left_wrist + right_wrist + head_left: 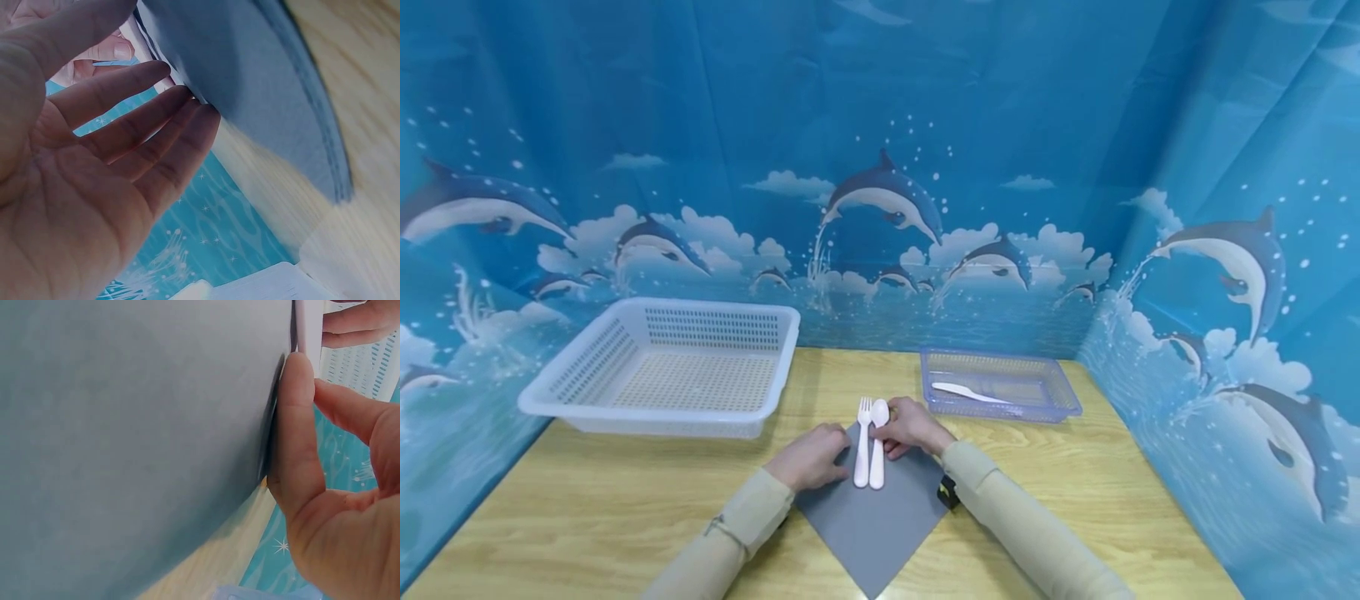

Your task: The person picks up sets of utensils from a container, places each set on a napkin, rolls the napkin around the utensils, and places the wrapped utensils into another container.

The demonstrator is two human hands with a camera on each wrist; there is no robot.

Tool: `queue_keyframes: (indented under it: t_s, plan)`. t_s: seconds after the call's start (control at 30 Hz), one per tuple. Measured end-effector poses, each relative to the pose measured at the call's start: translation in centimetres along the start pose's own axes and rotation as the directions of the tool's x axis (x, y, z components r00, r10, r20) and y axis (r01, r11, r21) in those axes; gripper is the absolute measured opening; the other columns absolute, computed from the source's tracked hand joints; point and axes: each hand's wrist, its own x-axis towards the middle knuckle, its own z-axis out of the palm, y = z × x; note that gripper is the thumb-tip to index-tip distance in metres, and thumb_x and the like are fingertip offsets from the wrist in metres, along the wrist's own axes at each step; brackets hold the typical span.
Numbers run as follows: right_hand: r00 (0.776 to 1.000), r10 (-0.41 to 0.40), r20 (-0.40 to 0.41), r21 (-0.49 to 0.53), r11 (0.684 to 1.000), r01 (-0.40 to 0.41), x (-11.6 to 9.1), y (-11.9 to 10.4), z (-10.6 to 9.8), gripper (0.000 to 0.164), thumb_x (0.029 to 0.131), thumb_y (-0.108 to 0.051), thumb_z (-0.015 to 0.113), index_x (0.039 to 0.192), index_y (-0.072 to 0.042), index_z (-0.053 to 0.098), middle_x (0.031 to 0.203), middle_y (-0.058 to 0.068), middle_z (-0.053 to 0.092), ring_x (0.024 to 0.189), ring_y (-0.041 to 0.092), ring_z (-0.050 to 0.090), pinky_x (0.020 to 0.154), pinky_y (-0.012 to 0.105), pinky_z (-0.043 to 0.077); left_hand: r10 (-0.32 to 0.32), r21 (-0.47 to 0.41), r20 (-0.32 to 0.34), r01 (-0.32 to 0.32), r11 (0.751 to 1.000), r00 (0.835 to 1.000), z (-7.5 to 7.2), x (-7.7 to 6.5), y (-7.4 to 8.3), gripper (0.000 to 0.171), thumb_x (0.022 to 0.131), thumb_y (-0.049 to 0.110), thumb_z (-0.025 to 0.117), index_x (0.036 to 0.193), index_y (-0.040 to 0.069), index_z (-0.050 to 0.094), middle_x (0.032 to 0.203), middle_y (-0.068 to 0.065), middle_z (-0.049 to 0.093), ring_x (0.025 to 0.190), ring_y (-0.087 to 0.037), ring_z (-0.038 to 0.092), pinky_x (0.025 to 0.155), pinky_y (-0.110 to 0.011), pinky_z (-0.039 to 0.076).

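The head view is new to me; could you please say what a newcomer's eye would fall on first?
Probably the dolphin-print curtain, filling the background. Next, centrally on the table, a white fork and white spoon lie side by side on a gray cloth, the right hand pinching the spoon. A large white basket stands at the left.

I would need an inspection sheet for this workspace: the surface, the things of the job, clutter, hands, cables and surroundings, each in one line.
Surface: wood-grain table, with a grey cloth laid cornerwise.
Job's things: white fork and white spoon side by side over the cloth.
Clutter: white basket back left; purple tray back right, white knife inside.
Hands: left hand at the cloth, beside the fork; right hand pinches the spoon.
Cables: nothing seen.
Surroundings: blue dolphin-print backdrop behind and on both sides.
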Motion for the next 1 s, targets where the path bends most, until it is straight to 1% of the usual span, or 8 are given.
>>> queue_keyframes:
  t_s: [0.13, 0.43, 0.8, 1.0]
  plan:
    - [1.000, 0.000, -0.008, -0.006, 1.000, -0.001, 0.02, -0.15, 0.01, 0.043, 0.086, -0.008, 0.073, 0.124, 0.000, 0.054, 0.070, 0.009, 0.063, 0.049, 0.012, 0.060, 0.051, 0.032, 0.058, 0.015, -0.004, -0.009, -0.015, 1.000, 1.000, -0.15, -0.06, -0.04, 0.023, 0.074, 0.015, 0.084, 0.087, 0.004, 0.069, 0.086, -0.007, 0.064, 0.076, -0.017, 0.060, 0.069, -0.033, 0.052]
    - [1.000, -0.014, -0.011, 0.002, 1.000, 0.014, 0.12, -0.14, 0.13, 0.034, 0.086, -0.005, 0.072, 0.115, 0.000, 0.055, 0.069, 0.007, 0.059, 0.050, 0.012, 0.059, 0.050, 0.032, 0.057, 0.041, 0.007, -0.025, -0.041, 0.999, 0.999, 0.02, -0.17, -0.15, 0.024, 0.074, 0.016, 0.083, 0.088, 0.003, 0.068, 0.088, -0.008, 0.064, 0.079, -0.020, 0.061, 0.072, -0.035, 0.053]
    - [1.000, -0.022, -0.009, -0.004, 1.000, 0.022, 0.35, -0.13, -0.01, 0.027, 0.086, -0.006, 0.073, 0.108, -0.002, 0.056, 0.067, 0.006, 0.059, 0.049, 0.012, 0.058, 0.049, 0.032, 0.057, 0.015, 0.020, 0.000, -0.015, 1.000, 1.000, 0.06, 0.03, -0.12, 0.025, 0.075, 0.016, 0.084, 0.091, 0.004, 0.069, 0.090, -0.008, 0.065, 0.081, -0.021, 0.062, 0.074, -0.035, 0.053]
    - [1.000, -0.030, -0.009, 0.001, 1.000, 0.030, 0.29, 0.06, -0.05, 0.030, 0.086, -0.006, 0.073, 0.111, 0.000, 0.057, 0.070, 0.006, 0.060, 0.052, 0.012, 0.059, 0.051, 0.032, 0.058, 0.025, 0.014, -0.009, -0.025, 1.000, 1.000, 0.18, -0.02, -0.16, 0.024, 0.075, 0.017, 0.083, 0.090, 0.005, 0.069, 0.089, -0.007, 0.065, 0.079, -0.019, 0.061, 0.073, -0.035, 0.053]
